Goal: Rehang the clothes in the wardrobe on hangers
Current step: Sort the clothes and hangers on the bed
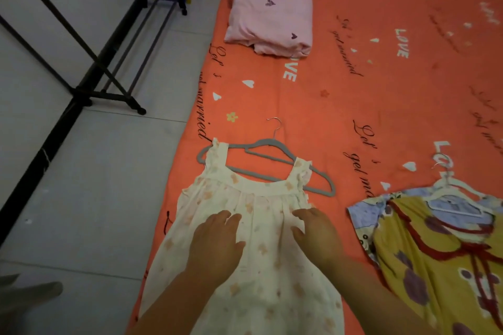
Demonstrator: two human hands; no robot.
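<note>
dress (261, 200) under left grip (215, 242) and right grip (317, 236), apparently flat

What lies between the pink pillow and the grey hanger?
Nothing but orange bedsheet, printed with hearts and lettering, separates pink pillow from grey hanger, per the head view.

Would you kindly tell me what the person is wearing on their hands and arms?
Nothing visible: the left hand and right hand carry no gloves, rings or watch, and both forearms are bare down to the frame's edge, with no sleeve in view.
</note>
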